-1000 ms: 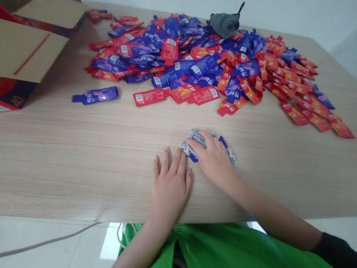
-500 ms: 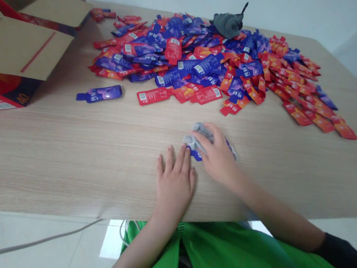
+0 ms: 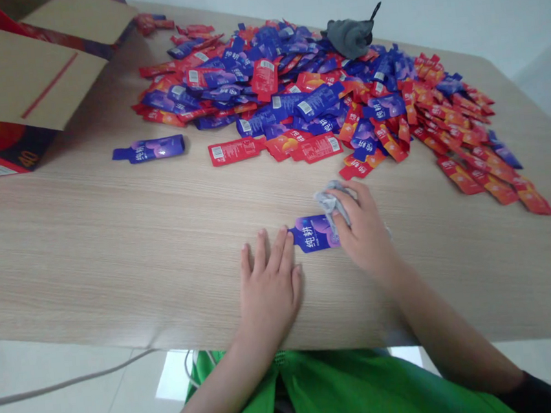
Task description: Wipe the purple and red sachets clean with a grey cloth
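Bearing white characters, the pouch (image 3: 310, 234) looks blue-purple.

Blue pouch (image 3: 313, 233) lies flat on the worktop (image 3: 114, 248), white lettering up. Left hand (image 3: 269, 291) palm down, fingertips on the pouch's narrow neck end. Right hand (image 3: 368, 233) grips a crumpled gray cloth (image 3: 332, 202) over the pouch's other end, covering it. Beyond the pouch: big heap of red and blue pouches (image 3: 269, 96), overlapping, spreading off to the right. Dark gray bundle (image 3: 349, 38) sits at the heap's back, farther from the pouch. Single blue-purple sachet (image 3: 149, 150) lies far left of the pouch and beyond it. Open carton (image 3: 24, 81), flaps out, farther left. Cable (image 3: 78, 381) runs below worktop level, left and nearer than the pouch.
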`<state>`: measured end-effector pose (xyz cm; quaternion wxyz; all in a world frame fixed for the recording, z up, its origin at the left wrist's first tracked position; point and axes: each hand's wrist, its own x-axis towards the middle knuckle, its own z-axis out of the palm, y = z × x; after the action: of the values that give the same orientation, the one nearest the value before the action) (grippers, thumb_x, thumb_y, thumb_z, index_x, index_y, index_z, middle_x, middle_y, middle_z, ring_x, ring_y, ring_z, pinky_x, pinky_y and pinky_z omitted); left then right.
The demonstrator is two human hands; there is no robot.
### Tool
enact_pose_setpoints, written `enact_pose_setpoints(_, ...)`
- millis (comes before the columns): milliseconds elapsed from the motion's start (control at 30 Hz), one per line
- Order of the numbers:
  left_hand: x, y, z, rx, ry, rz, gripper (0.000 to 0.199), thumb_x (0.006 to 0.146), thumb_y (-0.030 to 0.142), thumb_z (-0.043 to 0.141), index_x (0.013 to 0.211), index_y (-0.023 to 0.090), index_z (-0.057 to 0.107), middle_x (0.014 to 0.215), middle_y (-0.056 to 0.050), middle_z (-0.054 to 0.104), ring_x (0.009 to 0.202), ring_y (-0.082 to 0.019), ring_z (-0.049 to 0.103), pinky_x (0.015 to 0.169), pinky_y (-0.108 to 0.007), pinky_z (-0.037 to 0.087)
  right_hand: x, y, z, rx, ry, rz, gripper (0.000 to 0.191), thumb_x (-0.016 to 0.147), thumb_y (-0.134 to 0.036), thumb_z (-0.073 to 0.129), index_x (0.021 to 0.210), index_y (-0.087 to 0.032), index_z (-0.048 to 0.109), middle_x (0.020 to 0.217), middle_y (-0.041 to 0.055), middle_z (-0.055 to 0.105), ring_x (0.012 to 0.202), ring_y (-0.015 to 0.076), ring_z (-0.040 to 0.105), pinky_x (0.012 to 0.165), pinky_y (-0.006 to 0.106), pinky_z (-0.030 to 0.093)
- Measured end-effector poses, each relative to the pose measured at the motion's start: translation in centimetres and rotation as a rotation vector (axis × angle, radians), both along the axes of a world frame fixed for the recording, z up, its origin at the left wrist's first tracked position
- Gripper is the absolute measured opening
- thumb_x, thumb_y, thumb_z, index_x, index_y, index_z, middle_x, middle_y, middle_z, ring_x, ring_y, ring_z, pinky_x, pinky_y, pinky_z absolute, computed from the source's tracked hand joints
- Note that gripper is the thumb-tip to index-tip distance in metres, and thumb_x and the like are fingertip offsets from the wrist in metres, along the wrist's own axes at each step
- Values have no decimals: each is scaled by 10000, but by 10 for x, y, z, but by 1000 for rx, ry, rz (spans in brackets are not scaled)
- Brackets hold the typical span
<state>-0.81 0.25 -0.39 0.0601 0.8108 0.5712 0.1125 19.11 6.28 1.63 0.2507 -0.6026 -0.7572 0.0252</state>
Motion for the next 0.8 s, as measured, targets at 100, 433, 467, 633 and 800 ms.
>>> enact_pose_setpoints(100, 0, 0, 1, -9, 15, -2, 538, 1000, 346, 373, 1512, 190, 432, 1562, -41, 441, 1489, -363, 310, 1179, -613, 270, -39, -10, 5, -91, -115, 153, 454, 923, -163, 471, 1367, -194, 562, 1490, 140, 439, 1210, 303, 505, 1002, 478, 455)
enact_pose_setpoints(433, 0, 0, 2, -26, -9, -1, 561, 1000, 344, 355, 1542, 200, 369, 1600, 9, 355, 1483, -367, 318, 1170, -621, 279, 30, -12, -7, -124, -194, -117, 420, 919, -178, 462, 1316, -159, 599, 1419, 183, 480, 1203, 343, 518, 952, 521, 468)
enact_pose_setpoints(467, 0, 1, 3, -31, -10, 3, 562, 1000, 346, 353, 1541, 200, 372, 1600, 10, 355, 1481, -369, 320, 1170, -622, 277, 32, -13, -4, -119, -188, -123, 415, 924, -188, 458, 1312, -168, 603, 1415, 183, 474, 1219, 348, 513, 955, 527, 466)
enact_pose_setpoints(633, 0, 1, 3, -25, -15, -6, 555, 1000, 347, 358, 1534, 198, 390, 1589, -11, 386, 1484, -365, 318, 1179, -610, 265, -11, -21, 9, -77, -158, 10, 445, 922, -217, 482, 1357, -201, 575, 1495, 167, 401, 1227, 344, 501, 967, 521, 447)
enact_pose_setpoints(800, 0, 1, 3, -34, -2, -7, 527, 1002, 340, 355, 1495, 187, 462, 1546, -37, 464, 1482, -364, 325, 1178, -612, 264, -39, -30, -1, -162, -293, 128, 512, 888, -144, 488, 1385, -234, 569, 1520, 109, 444, 1057, 302, 530, 925, 495, 435)
